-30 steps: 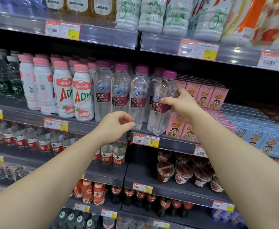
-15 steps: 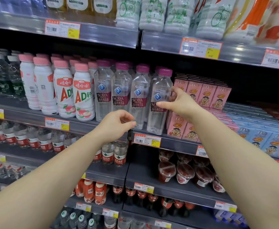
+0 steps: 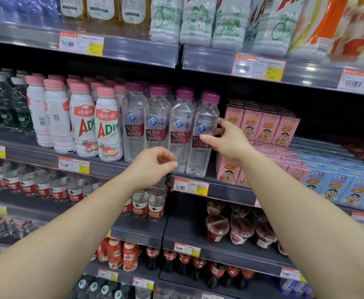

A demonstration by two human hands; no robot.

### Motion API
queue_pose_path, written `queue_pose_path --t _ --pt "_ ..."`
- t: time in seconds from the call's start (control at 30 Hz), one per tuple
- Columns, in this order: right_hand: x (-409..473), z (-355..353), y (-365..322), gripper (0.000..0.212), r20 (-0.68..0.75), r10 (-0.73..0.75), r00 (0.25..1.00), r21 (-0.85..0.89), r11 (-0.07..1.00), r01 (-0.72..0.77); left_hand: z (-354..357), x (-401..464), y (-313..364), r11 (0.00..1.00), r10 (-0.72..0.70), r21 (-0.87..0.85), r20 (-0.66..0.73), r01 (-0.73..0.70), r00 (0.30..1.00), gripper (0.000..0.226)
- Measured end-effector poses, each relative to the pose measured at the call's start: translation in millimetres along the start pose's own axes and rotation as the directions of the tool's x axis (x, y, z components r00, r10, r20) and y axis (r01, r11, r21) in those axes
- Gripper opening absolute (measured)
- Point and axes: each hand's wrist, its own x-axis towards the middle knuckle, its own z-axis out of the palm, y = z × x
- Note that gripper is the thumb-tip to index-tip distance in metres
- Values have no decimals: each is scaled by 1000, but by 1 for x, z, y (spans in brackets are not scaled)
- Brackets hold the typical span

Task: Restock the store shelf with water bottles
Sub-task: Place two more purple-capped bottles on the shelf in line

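Risk sits at your right hand [image 3: 230, 143], fingers spread loosely on the soda bottle [image 3: 200, 134] at the row's end: nudge it and it topples left into its neighbours; your left hand [image 3: 153, 167] hovers below, curled, empty

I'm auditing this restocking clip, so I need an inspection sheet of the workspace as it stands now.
Surface: grey shelf, full, price tags along its edge.
Job's things: four soda bottles upright in the front row, purple caps, more behind; the rightmost bottle stands at the row's end.
Clutter: AD bottles to the left, pink cartons to the right.
Grippers: right hand open, fingers on the rightmost bottle's side; left hand loosely curled, empty, in front of the row.
Cables: nothing seen.
Surroundings: stocked shelves above and below.
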Motion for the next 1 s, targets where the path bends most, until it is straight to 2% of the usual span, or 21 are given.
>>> queue_pose_path --t 0.27,0.47,0.7,0.77,0.83,0.93,1.0 --pt "-2 4 -2 78 -17 21 1000 -23 1000 -21 -5 -3 -2 1000 -25 10 -5 25 1000 18" --pt "-2 5 -2 66 -2 9 1000 -37 999 -9 -3 -2 -1 999 -28 31 -11 29 1000 19" --pt "-2 8 -2 66 -3 35 999 0 999 -35 -5 -6 2 997 -38 68 -2 38 999 25" --pt "-5 10 -4 76 -72 63 995 0 998 -63 -9 -8 3 994 -40 98 -18 42 999 25" --pt "-13 14 -4 79 -238 42 970 29 999 -36 -13 -11 2 989 -49 137 -47 55 998 25" --pt "-37 26 -9 55 -457 -111 883 105 979 177 -18 -17 0 972 -40 228 -113 65 993 36" --pt "-49 43 -8 40 -438 -232 868 50 958 282 -20 -21 -6 952 -37 294 -164 85 986 41"
